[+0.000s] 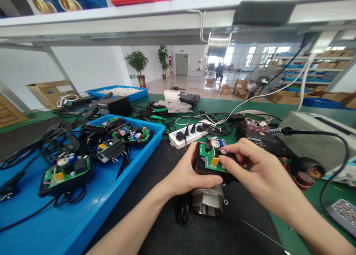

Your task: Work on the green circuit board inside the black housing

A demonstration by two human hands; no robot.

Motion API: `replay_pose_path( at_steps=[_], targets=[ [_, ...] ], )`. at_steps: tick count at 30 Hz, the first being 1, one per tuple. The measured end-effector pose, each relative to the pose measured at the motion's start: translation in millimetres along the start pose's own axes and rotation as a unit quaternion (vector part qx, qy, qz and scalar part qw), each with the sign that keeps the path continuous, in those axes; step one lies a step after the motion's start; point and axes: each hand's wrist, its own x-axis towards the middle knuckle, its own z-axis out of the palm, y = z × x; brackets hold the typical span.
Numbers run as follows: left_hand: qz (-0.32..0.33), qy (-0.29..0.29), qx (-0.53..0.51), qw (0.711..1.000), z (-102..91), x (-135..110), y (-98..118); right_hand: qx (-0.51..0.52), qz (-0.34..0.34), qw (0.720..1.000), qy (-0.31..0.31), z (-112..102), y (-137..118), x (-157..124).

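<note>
My left hand (187, 174) grips the left side of a black housing with a green circuit board (211, 156) seated in it, thumb along the lower edge. From the right, my right hand (253, 166) closes on the same board, its fingertips pressing among the yellow and white parts. Just under the board stands a metal cylinder (208, 201) on the black mat (219, 236).
A blue tray (111, 199) at left holds several similar black units with green boards and cables. Behind are a white power strip (191, 133), tangled cords, a soldering iron (289, 131) in its stand, a grey machine (322, 141) at right, and a shelf overhead.
</note>
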Motion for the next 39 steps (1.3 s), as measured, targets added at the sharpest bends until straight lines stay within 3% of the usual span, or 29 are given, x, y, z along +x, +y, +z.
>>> replay_pose_path(
  at_steps=[39],
  targets=[
    [0.013, 0.001, -0.001, 1.0, -0.2, -0.1, -1.5, -0.013, -0.024, 0.999, 0.019, 3.5, 2.1, -1.4]
  ],
)
